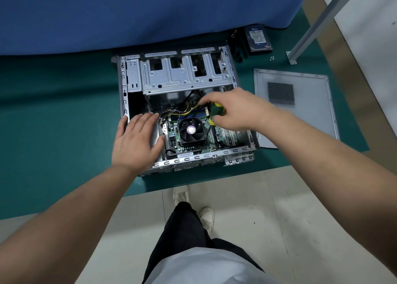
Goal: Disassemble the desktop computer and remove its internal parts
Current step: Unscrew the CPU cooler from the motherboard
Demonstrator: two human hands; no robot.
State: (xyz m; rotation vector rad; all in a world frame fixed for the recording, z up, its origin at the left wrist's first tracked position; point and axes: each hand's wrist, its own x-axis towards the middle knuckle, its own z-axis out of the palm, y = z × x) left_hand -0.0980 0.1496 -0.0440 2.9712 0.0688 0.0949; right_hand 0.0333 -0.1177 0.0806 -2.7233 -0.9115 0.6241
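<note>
Looking down at an open desktop case [187, 109] lying on its side on the green tabletop [64, 111], roughly dead center of the view. Seeing the motherboard [193, 137] sitting in the lower half of the case, with the black CPU fan [191, 131] right in the middle of it and a bundle of yellow and black cables [187, 109] running just above, toward 12 o'clock from the fan. Seeing the silver drive cage [184, 73] taking up the top end of the case. Left hand [137, 142] lying flat with fingers straight and slightly spread, pressing on the silver metal at 9 o'clock from the fan, thumb tip near the board edge. Right hand [234, 109] curling around a green and yellow screwdriver [217, 111], gripping the handle tight at about 2 o'clock from the fan; tip hidden, so can't tell what it's touching. Spotting the removed side panel [300, 103] lying flat on the tabletop at 3 o'clock from the case, just beside it. Spotting a hard drive [258, 38] up at 1 o'clock, near the blue cloth [129, 13], with some black cables [237, 47] beside it and a few small screws [272, 58] a bit below. Wearing dark trousers [189, 236] and light shoes [181, 195], standing on a pale floor [268, 219] at 6 o'clock.
</note>
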